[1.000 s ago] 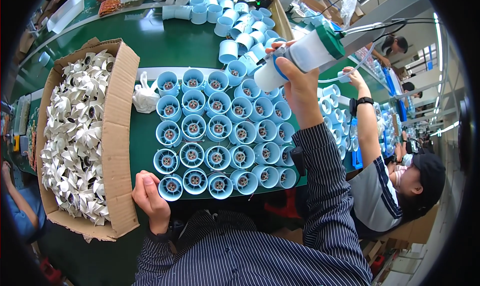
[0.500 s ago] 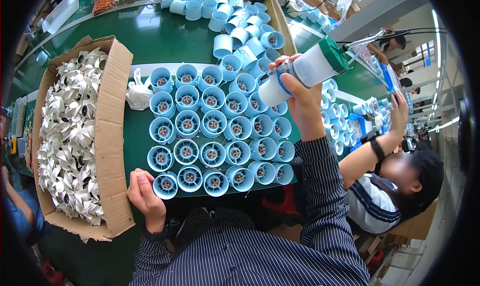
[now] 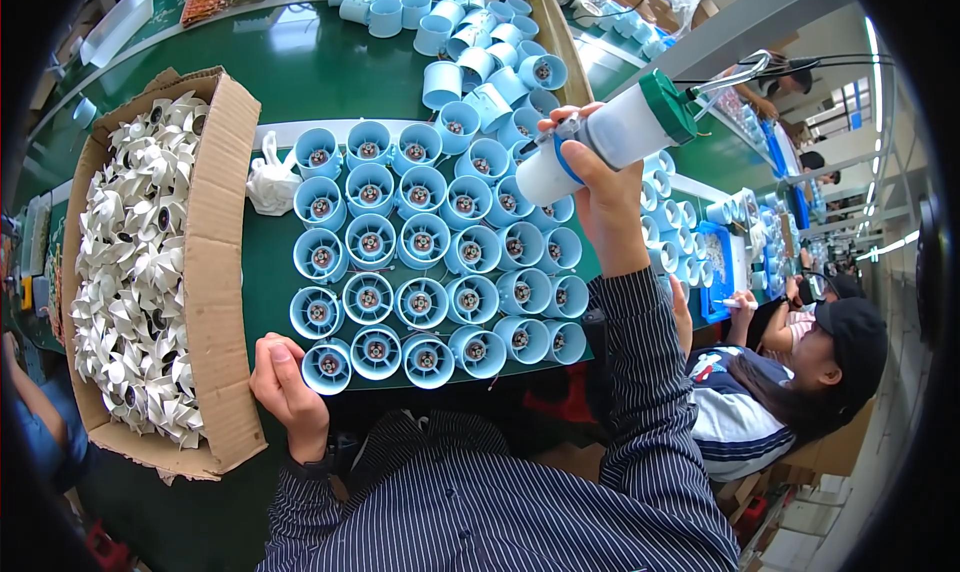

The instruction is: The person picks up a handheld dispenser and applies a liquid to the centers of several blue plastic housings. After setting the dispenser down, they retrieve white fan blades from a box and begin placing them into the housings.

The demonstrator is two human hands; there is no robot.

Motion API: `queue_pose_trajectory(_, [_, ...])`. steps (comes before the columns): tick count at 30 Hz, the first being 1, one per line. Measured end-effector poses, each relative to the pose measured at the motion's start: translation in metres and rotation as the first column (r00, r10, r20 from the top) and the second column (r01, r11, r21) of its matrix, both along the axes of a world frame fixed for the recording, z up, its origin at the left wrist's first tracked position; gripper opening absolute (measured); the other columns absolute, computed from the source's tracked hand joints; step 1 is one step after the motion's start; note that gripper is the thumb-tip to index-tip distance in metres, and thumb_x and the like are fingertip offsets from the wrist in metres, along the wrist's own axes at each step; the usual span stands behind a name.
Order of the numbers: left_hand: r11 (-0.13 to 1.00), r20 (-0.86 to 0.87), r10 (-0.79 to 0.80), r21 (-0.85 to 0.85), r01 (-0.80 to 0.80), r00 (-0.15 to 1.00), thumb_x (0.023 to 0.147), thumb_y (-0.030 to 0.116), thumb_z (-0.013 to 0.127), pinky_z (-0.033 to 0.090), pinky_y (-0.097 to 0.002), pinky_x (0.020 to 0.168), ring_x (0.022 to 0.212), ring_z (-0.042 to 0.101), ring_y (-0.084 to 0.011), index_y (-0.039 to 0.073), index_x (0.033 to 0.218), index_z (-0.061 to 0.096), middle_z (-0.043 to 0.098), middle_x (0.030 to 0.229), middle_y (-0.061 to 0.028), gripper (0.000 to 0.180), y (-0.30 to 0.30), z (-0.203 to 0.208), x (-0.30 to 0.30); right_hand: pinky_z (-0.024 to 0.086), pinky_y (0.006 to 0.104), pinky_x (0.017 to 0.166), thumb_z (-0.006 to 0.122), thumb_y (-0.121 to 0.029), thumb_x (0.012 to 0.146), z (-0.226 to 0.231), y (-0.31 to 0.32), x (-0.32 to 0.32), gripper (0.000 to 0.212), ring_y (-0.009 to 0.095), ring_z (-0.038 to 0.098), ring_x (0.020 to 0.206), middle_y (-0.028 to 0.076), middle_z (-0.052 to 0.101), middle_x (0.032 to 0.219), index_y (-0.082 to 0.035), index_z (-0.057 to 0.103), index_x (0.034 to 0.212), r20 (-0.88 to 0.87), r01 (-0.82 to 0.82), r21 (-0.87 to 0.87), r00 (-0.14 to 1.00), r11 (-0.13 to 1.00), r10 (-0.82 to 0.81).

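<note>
My right hand [image 3: 600, 172] is wrapped round a white, cloudy cylinder [image 3: 630, 127] with a green cap and a blue band, tilted above the right side of the blue cups. A clear bent piece and dark cords show near its cap; whether they join it I cannot tell. My left hand [image 3: 288, 387] is curled at the table's near edge, beside the front-left blue cup [image 3: 327, 366]; the inside of its grip is hidden. Rows of light-blue cups [image 3: 422, 237] stand mouth-up on the green table [image 3: 265, 302], each with a small round metal-and-red part at its centre.
On the left stands a cardboard box [image 3: 215, 272] full of white fan blades [image 3: 140, 272]. A crumpled white plastic bag [image 3: 271, 184] lies beside it. More blue cups [image 3: 440, 34] are heaped at the back. A co-worker [image 3: 750, 402] in a black cap sits close on the right.
The co-worker on the right has lowered a raised arm, and a hand there now holds a thin white stick-like thing. My hands have barely moved; the view has shifted slightly.
</note>
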State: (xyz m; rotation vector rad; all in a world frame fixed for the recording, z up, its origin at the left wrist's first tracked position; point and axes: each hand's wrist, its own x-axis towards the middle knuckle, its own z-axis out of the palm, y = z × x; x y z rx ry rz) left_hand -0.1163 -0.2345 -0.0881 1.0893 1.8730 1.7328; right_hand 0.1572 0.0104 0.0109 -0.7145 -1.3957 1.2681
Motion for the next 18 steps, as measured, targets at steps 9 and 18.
queue_pose_trajectory(9, [1.000,-0.001,-0.004,0.016,0.004,1.000,0.104,0.018,0.040,0.033,-0.0307,0.059,0.064,0.040,-0.0159,0.000,0.074,0.041,0.042,0.068,-0.0068,0.034,0.0001,-0.0012,-0.0005,0.053,0.0458,0.096,0.075,-0.009,0.083,-0.0013,-0.0005,0.0004,0.043,0.031,0.066,0.111,0.016,0.064,0.117,-0.008,0.053,0.120,-0.004,-0.022,-0.010,1.000,1.000,0.022])
queue_pose_trajectory(18, [1.000,-0.003,-0.002,0.010,0.002,1.000,0.104,0.018,0.040,0.032,-0.0307,0.059,0.063,0.040,-0.0156,0.000,0.074,0.040,0.042,0.067,-0.0068,0.035,0.0001,0.0001,-0.0004,0.052,0.0454,0.099,0.076,-0.009,0.083,0.0069,-0.0019,-0.0036,0.043,0.031,0.066,0.111,0.016,0.064,0.117,-0.008,0.053,0.120,-0.009,0.036,0.045,0.999,0.998,-0.036])
